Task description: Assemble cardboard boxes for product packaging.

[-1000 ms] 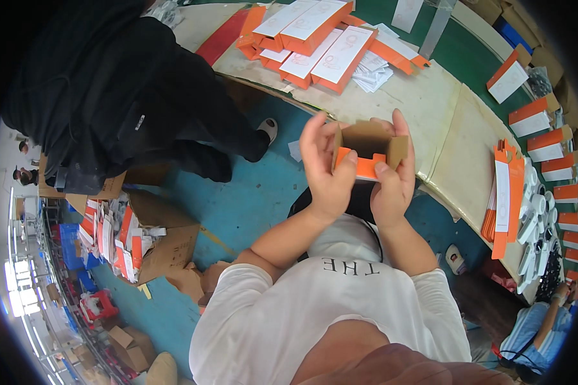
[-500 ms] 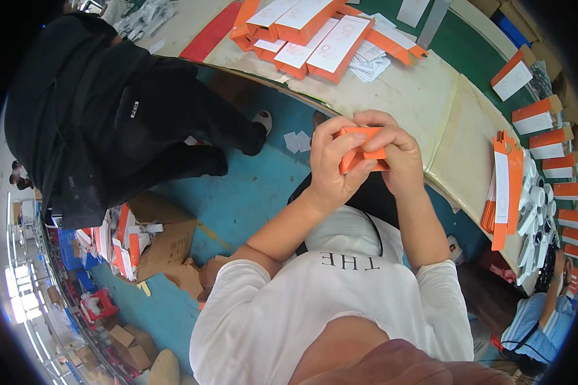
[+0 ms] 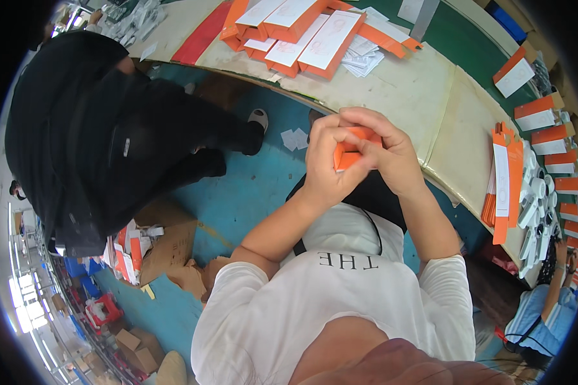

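I hold one small orange box [image 3: 345,160] with both hands, in front of my body, near the edge of the counter [image 3: 398,96]. The grip of my left hand [image 3: 325,157] is closed around its left side, with the fingers bent. My right hand [image 3: 392,151] grasps it from the other side, and its thumb lies over the end which is turned up to me. This end is orange; my fingers cover much of it, so I cannot tell if the flap is fully tucked. The lower part of the box is hidden also.

On the counter, beyond my hands, there are stacked boxes [image 3: 331,42], orange and white, lying on their sides. Just beside them is a loose pile of papers [image 3: 363,61]. To the right, flat cartons [image 3: 502,183] lie close together, and next to them are many white parts [image 3: 534,208]. Farther right, a row of boxes [image 3: 534,120] stands along the far side.

At my left, a co-worker [image 3: 96,141] in black clothes bends toward the counter. On the blue floor [image 3: 205,192], a brown carton [image 3: 173,237] is near this person, with orange and white pieces beside it. Two small white sheets [image 3: 294,139] lie on the floor too.
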`<state>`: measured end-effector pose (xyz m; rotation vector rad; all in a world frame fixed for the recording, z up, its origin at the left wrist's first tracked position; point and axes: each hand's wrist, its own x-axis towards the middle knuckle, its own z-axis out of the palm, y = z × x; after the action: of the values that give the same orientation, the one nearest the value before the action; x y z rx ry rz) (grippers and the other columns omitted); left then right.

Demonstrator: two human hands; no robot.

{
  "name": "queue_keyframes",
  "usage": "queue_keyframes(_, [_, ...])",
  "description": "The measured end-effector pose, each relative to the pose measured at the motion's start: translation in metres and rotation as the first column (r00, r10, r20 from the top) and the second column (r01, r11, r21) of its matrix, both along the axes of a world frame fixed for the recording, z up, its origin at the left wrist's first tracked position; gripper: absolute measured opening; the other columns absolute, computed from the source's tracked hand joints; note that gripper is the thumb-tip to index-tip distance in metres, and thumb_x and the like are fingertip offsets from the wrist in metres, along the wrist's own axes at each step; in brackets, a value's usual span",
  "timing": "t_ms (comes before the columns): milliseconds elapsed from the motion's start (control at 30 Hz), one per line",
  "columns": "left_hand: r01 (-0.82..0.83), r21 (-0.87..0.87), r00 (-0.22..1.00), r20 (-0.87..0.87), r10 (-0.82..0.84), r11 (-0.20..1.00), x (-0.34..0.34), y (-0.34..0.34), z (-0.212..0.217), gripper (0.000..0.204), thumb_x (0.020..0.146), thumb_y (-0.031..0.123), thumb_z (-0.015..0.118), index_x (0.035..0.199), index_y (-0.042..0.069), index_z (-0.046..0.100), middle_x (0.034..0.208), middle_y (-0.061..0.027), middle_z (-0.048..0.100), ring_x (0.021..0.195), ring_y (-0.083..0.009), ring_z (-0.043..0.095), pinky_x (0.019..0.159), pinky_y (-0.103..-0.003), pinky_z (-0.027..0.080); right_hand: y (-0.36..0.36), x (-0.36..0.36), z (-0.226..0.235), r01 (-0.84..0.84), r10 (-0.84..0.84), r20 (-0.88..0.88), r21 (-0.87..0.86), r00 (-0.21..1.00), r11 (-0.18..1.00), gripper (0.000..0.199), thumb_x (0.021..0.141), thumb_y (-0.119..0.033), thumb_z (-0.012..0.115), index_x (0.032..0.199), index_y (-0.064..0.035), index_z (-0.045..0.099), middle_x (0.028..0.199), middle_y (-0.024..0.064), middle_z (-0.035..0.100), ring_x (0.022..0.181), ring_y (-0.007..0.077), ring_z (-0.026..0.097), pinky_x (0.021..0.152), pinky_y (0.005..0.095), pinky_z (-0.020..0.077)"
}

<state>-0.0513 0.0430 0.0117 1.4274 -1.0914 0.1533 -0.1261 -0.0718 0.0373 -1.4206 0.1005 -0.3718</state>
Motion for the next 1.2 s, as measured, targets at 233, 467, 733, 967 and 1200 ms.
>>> queue_keyframes(233, [0.032,-0.091,0.958,-0.283,-0.057,0.995,0.042,0.018,-0.006,0.055,0.057,0.013,0.082,0.101,0.005,0.050,0.099,-0.0088,0.053,0.096,-0.0212,0.051,0.084,-0.033,0.043,-0.065,0.049,-0.023,-0.087,0.054,-0.171,-0.192,0.984,0.977,0.040,0.089,-0.019,0.047,0.126,-0.0033,0.046,0.128,0.0117,0.048,0.122,0.0255,0.042,0.102,0.0347,0.0321])
queue_keyframes(467, [-0.130,-0.195,0.439,-0.891,-0.120,0.972,0.078,0.034,-0.043,0.035,0.085,0.030,0.062,0.105,0.004,0.050,0.099,-0.0056,0.055,0.090,-0.0125,0.054,0.080,-0.026,0.046,-0.156,0.129,-0.086,0.264,-0.452,0.303,-0.953,0.839,-0.150,0.030,0.080,-0.019,0.057,0.109,-0.0106,0.062,0.118,0.0110,0.055,0.118,0.0267,0.044,0.102,0.0401,0.0291])
queue_keyframes(733, [-0.199,-0.155,0.036,-0.988,-0.151,0.968,0.096,0.038,-0.073,0.049,0.088,0.044,0.051,0.113,0.002,0.050,0.108,-0.0123,0.059,0.097,-0.0242,0.058,0.086,-0.038,0.047,-0.166,0.118,-0.070,0.259,-0.271,0.209,-0.952,0.940,0.164,0.013,0.077,-0.019,0.062,0.082,-0.0075,0.066,0.089,0.0056,0.063,0.085,0.0241,0.057,0.079,0.0362,0.0412])
queue_keyframes(967, [-0.148,-0.295,-0.109,-0.944,-0.312,0.944,0.087,0.036,-0.091,0.056,0.085,0.053,0.049,0.110,0.004,0.054,0.108,-0.0121,0.060,0.097,-0.0243,0.059,0.085,-0.040,0.049,-0.139,0.099,-0.028,0.410,-0.306,0.287,-0.767,0.908,0.494,0.014,0.081,-0.012,0.056,0.091,-0.0037,0.063,0.096,0.0091,0.061,0.088,0.0221,0.056,0.079,0.0321,0.0419])
queue_keyframes(1200, [-0.087,-0.266,-0.124,-0.953,-0.275,0.960,0.081,0.048,-0.114,0.059,0.083,0.051,0.053,0.116,0.003,0.051,0.114,-0.0140,0.057,0.101,-0.0265,0.057,0.087,-0.040,0.048,-0.030,-0.003,0.089,-0.530,0.710,0.392,-0.478,0.585,0.701,0.019,0.087,-0.016,0.052,0.092,-0.0024,0.064,0.087,0.0132,0.063,0.075,0.0285,0.059,0.068,0.0374,0.0471])
